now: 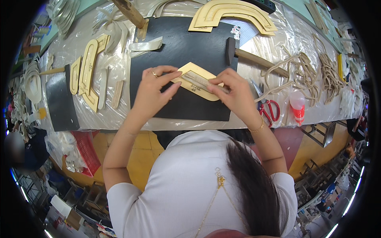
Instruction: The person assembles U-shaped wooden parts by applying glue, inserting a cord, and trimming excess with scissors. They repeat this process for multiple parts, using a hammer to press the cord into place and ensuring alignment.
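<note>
A pale yellow template board (189, 68) with a long slot and handwriting lies tilted over the black mat (182, 107). Inside its slot runs a narrow pale strip (196, 82). My left hand (156, 87) grips the board's left end, index finger and thumb at its edge. At the right end, my right hand (234, 89) has thumb and fingers pinched on the strip, and its fingertips cover part of the board. Scissors with red handles (270, 111) lie beside my right wrist, close to a clear bottle with a red lower part (297, 108).
A hammer (254, 59) rests right of the mat, near tangled beige cord (301, 75). Curved yellow templates (230, 16) lie at the back, more templates (89, 71) at the left. Fabric pieces (147, 45) and a wooden handle (129, 12) sit toward the mat's far left. A red crate (87, 152) stands below.
</note>
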`<control>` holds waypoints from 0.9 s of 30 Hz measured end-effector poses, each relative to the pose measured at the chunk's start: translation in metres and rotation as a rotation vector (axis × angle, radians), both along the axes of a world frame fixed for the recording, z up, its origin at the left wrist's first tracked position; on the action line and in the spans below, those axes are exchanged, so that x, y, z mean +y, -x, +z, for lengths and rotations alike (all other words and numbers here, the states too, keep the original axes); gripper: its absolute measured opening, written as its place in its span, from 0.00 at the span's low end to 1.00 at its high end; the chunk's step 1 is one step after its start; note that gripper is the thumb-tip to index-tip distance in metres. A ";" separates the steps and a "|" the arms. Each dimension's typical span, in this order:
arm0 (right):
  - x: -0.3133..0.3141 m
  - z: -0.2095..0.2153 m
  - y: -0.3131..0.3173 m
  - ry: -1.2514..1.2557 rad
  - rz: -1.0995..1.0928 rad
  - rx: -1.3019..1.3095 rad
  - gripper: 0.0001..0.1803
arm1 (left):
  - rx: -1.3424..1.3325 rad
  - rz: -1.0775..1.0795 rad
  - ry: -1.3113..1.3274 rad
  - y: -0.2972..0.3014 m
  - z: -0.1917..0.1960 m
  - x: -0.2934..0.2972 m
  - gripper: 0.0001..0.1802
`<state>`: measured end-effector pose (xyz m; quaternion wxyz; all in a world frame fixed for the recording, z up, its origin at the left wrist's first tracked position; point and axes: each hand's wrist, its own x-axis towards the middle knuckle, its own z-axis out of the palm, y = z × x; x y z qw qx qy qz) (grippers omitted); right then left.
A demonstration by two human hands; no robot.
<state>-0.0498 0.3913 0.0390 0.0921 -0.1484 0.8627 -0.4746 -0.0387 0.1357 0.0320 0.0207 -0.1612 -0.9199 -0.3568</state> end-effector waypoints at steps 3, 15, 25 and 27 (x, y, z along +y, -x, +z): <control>-0.005 -0.016 0.005 0.004 -0.091 0.024 0.09 | 0.161 -0.119 0.219 -0.015 -0.028 0.004 0.23; -0.020 -0.039 0.012 -0.057 0.043 0.095 0.10 | 0.189 0.036 0.247 -0.055 -0.052 0.019 0.26; -0.020 -0.039 0.012 -0.139 0.054 0.103 0.09 | 0.183 0.062 0.367 -0.053 -0.050 0.030 0.28; -0.020 -0.039 0.013 -0.133 0.058 0.111 0.09 | 0.188 0.064 0.375 -0.053 -0.049 0.030 0.28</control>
